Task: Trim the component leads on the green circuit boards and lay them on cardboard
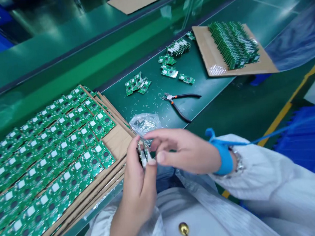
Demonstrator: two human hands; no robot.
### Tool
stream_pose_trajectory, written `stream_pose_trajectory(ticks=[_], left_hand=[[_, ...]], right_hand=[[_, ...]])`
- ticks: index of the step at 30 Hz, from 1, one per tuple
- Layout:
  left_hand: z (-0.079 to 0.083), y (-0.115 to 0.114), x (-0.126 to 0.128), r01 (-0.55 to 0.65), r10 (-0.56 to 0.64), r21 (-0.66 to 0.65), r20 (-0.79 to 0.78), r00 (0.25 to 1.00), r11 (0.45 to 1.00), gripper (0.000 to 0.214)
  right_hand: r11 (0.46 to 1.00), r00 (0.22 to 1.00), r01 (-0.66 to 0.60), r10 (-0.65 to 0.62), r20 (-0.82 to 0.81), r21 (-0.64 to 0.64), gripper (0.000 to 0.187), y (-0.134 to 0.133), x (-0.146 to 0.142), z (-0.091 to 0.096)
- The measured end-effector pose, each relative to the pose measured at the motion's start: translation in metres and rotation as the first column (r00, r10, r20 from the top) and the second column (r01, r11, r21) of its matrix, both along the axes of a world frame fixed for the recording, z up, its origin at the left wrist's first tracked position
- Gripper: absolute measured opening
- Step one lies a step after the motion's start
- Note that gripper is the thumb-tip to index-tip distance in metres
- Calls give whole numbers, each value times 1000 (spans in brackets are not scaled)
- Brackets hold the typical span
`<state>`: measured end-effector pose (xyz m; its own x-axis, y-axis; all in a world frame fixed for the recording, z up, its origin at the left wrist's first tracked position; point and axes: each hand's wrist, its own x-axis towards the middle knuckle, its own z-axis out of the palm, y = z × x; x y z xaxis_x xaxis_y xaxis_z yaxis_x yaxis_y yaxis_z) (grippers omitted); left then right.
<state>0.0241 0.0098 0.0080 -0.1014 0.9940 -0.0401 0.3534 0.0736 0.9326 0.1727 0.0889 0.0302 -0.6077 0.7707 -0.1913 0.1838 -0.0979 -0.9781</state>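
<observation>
My left hand point(138, 185) pinches a small green circuit board point(143, 156) on edge between thumb and fingers, just off the table's near edge. My right hand point(182, 150) reaches in from the right, its fingertips closed at the top of the same board; whether it holds a tiny part I cannot make out. A blue wrist strap point(223, 155) with a coiled cord circles my right wrist. Just behind my hands lies a clear plastic bag point(145, 123) of small parts.
Cardboard sheets point(117, 141) covered with rows of green boards point(48, 155) fill the left. Black-handled pliers point(179, 101) lie on the green mat. Loose boards point(137, 85) sit beyond, and another cardboard point(210, 59) holds stacked boards point(233, 43). A person's sleeve point(295, 38) is at the right.
</observation>
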Motion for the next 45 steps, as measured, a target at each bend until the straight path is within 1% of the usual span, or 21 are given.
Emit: stream_pose_trajectory(ticks=[1,3,5,7,8,12,14,15,17,19,21,23,26,29,32,35,38,41,45], left_hand=[[-1,0,-1,11,-9,33,-69,998,999,48],[-1,-2,-5,34,-25,62,-147,989,998,52],[1,-4,-10,46,-36,57,-167,985,997,53],[4,-7,-16,37,-30,45,-151,988,998,52],[5,-8,-19,16,-12,31,-126,992,999,51],[4,-12,-32,-154,155,-66,0,988,986,53],[3,-15,-39,-216,224,-105,70,972,971,55],[3,-17,-43,-240,252,-118,98,963,963,55],[5,-22,-50,-297,312,-126,123,942,947,53],[9,-28,-55,-368,380,-112,113,918,923,50],[13,-34,-60,-406,417,-106,122,900,908,50],[14,-40,-66,-398,412,-119,135,901,909,50],[12,-45,-75,-367,384,-145,118,916,919,51],[10,-48,-80,-352,365,-161,59,929,922,49],[15,-48,-77,-352,369,-193,55,928,916,48],[21,-48,-72,-349,375,-217,96,922,912,48],[23,-48,-70,-342,369,-218,101,924,914,47],[20,-48,-71,-325,346,-214,68,936,921,46],[9,-49,-74,-288,301,-204,34,953,936,47]], right_hand=[[1000,999,-1,1,-37,2,39,-8,-10,0],[998,997,27,-22,-70,60,25,-15,-25,-6],[994,993,36,-24,-116,103,18,-15,-33,-14],[995,986,29,-14,-163,92,17,-13,-38,-18],[996,988,28,-15,-156,80,18,-11,-39,-18],[999,999,33,-33,25,12,28,0,-46,-13],[999,996,1,-4,90,32,27,10,-54,-10],[997,993,-24,15,119,71,26,15,-59,-9],[979,979,-68,28,203,192,25,25,-71,-9],[945,951,-100,-2,310,311,22,33,-85,-9],[907,908,-135,-48,417,398,19,37,-96,-10],[879,864,-189,-62,500,437,15,38,-103,-12],[864,826,-243,-55,561,442,4,38,-104,-14],[844,811,-278,-51,583,460,8,38,-101,-16],[824,796,-304,-55,603,477,9,36,-100,-19],[820,791,-307,-62,609,482,12,33,-98,-21],[827,793,-306,-53,607,472,14,30,-96,-21],[835,800,-255,-101,592,487,16,27,-96,-19],[837,796,-176,-188,575,517,23,25,-104,-20]])
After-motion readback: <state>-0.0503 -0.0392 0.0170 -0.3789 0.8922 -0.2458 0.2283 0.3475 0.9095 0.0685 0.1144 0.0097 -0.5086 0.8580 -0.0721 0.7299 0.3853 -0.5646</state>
